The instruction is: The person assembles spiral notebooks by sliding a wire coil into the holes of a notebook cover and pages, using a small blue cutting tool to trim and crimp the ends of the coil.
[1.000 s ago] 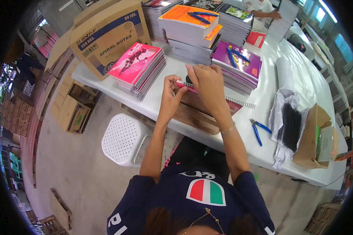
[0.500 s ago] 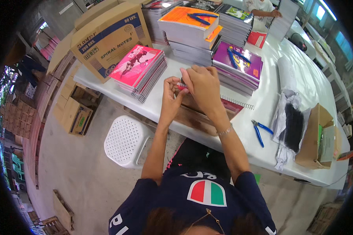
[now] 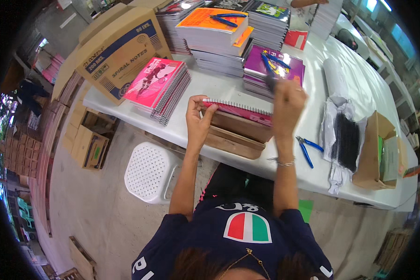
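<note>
Cardboard carton (image 3: pixel 119 49) overhangs the desk's (image 3: pixel 210 86) far-left corner; beside it a pile of pink spiral notebooks (image 3: pixel 159 86) sits close to the near-left edge. My left hand (image 3: pixel 198 120) is clamped on the left end of the pink notebook (image 3: pixel 240 111), which stands on edge in the wooden holder (image 3: pixel 235 133) at the near edge, its wire coil already threaded along the top. My right hand (image 3: pixel 287 100) is raised above the notebook's right end, closed around blue pliers (image 3: pixel 269 65), blurred. My judgement: coil is in, its ends not yet finished; the bound piles behind, orange stack (image 3: pixel 219 30) and purple stack (image 3: pixel 275 70), look done. A spare pair of blue pliers (image 3: pixel 307 148) and a bundle of black coils (image 3: pixel 346 140) lie right. Open room is slim: bare desk only between holder and stacks, and right toward the open box (image 3: pixel 375 149).
</note>
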Motion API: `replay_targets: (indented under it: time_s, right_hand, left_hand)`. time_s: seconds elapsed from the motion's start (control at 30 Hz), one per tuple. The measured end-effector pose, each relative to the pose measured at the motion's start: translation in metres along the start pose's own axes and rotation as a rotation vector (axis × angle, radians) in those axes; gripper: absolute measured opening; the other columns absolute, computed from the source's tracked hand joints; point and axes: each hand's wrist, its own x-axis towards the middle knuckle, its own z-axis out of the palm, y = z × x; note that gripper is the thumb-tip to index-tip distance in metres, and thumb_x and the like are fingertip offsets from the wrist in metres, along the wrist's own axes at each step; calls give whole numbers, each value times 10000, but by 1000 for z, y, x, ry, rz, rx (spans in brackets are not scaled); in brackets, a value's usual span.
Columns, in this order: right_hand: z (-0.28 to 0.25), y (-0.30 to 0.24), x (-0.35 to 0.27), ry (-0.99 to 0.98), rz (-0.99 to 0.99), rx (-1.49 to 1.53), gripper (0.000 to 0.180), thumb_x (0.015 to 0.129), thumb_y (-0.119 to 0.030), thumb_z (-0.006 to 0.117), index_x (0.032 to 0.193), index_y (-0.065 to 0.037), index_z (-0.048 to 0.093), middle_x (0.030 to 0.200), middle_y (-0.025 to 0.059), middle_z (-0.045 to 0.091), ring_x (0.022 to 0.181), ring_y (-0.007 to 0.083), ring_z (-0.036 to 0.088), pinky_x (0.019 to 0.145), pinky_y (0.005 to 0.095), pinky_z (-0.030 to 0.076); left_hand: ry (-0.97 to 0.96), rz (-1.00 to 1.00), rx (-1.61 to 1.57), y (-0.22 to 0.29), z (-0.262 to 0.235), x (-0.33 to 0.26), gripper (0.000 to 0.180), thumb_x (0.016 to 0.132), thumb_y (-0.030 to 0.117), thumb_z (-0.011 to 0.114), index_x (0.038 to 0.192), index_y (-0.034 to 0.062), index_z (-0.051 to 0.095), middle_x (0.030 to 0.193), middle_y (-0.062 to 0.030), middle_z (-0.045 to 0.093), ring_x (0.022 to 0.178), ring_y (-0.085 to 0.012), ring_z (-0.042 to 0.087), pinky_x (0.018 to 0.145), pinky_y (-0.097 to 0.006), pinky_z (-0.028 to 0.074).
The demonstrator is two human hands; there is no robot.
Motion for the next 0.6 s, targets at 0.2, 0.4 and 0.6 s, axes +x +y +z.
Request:
replay_targets:
  time_s: [0.2,0.4,0.6]
  right_hand:
    - [-56,103,-43,-235,163,-172,216,935,-123,569,814,50,614,771,192,555,760,328,548,689,423,400]
    - [-103,135,-126,-593,204,-443,643,878,-266,661,1432,-59,409,1415,274,401,1308,416,374,1080,495,285]
    - [-140,120,-145,-593,251,-541,499,908,-220,629,1344,-18,495,1264,224,504,1167,381,485,1016,442,354]
  left_hand:
    - [182,50,136,1,26,-26,270,839,37,721,1020,40,520,969,-53,544,894,-123,515,823,-261,418]
    - [46,98,255,32,29,-45,307,837,48,704,1110,5,572,1018,-77,573,949,-174,547,884,-294,428]
    - [-116,91,447,57,22,-30,135,866,94,676,953,-6,652,893,-105,646,825,-210,614,789,-310,476]
